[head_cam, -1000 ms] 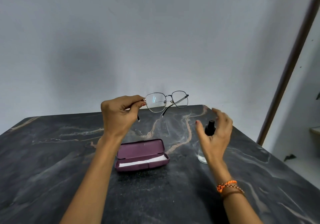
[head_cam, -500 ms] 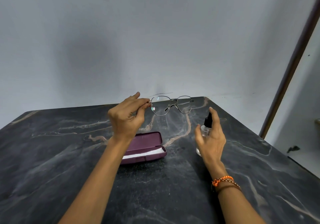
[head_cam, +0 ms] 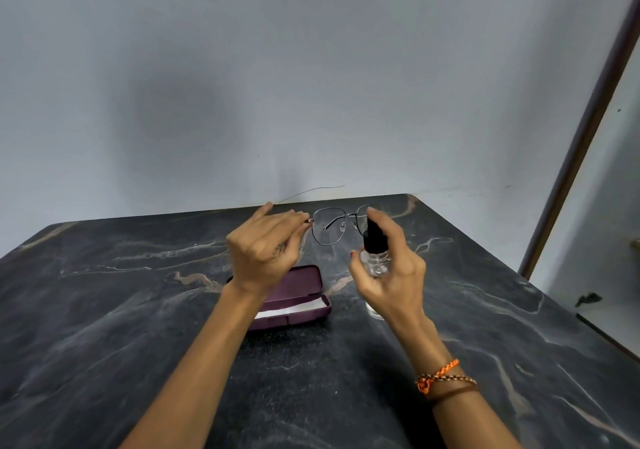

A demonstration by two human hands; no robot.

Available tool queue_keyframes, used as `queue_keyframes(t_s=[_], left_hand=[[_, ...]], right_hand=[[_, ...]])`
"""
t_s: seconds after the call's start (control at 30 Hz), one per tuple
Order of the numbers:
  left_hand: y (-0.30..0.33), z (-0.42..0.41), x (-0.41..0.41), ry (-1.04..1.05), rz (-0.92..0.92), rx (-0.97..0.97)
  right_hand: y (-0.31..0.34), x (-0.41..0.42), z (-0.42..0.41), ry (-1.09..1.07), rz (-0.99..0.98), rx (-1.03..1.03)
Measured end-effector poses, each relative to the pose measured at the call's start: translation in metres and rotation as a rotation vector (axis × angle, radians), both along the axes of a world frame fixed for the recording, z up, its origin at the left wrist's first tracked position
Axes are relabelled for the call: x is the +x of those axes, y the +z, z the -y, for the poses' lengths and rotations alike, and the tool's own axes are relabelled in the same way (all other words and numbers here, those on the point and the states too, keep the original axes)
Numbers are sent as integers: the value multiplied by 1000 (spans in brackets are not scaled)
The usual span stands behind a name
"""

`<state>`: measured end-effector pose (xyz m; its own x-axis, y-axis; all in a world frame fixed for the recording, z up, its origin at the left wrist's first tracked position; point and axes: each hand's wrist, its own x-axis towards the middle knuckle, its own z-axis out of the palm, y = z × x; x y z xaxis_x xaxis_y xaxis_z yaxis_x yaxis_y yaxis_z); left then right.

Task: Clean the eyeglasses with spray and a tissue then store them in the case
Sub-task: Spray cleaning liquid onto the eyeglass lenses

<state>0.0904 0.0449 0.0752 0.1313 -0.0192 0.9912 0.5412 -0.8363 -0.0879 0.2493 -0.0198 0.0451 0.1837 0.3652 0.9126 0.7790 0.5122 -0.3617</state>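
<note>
My left hand [head_cam: 266, 251] pinches the thin metal-framed eyeglasses [head_cam: 329, 226] at their left hinge and holds them up over the far part of the table. My right hand [head_cam: 391, 268] grips a small clear spray bottle [head_cam: 375, 254] with a black nozzle, raised just right of the left lens, index finger on top of the nozzle. The right lens is partly hidden behind that hand. Below the hands lies an open maroon glasses case [head_cam: 301, 296] with a white tissue [head_cam: 294, 310] inside.
The dark marble table [head_cam: 138, 310] ends at a grey wall behind. Its right edge runs diagonally, with a brown door frame [head_cam: 581, 136] beyond it. A clear cap or ring [head_cam: 375, 311] sits on the table under my right hand.
My right hand took the spray bottle off the table and lifted it up to the lenses. My left hand lowered the glasses slightly and tilted them toward the bottle.
</note>
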Motion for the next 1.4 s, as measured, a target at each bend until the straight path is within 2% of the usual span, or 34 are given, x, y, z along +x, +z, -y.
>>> queue_keyframes(t_s=[0.3, 0.47, 0.9, 1.4], left_hand=[[1, 1, 2, -26, 27, -7], [2, 0, 0, -27, 40, -28], [9, -3, -11, -3, 164, -38], [13, -3, -13, 6, 139, -8]], right_hand=[[2, -1, 2, 11, -39, 8], [1, -2, 1, -14, 49, 14], [2, 16, 3, -144, -163, 38], [3, 17, 5, -175, -149, 40]])
